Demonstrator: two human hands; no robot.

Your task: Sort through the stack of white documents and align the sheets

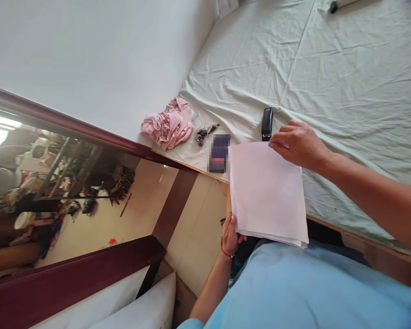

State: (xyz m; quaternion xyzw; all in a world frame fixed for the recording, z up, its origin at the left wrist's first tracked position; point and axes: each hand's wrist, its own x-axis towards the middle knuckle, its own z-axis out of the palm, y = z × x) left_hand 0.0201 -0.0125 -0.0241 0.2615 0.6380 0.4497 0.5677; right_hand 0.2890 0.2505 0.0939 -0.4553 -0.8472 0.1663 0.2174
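Both our hands grip the paper stack [265, 187], left hand [230, 237] pinching its near edge, right hand [296, 144] its far corner; light, floppy sheets likely slide apart.

I see a plain white stack of paper [265, 192] on a pale green bedsheet [329, 68]. A black stapler [267, 123] lies on it, with a crumpled pink cloth [167, 125] and dark keys [203, 134] nearby. My left wrist wears a red thread bracelet [225, 252]; my shirt [311, 288] is light blue. The door frame [71, 123] is dark maroon, the wall [106, 55] white.
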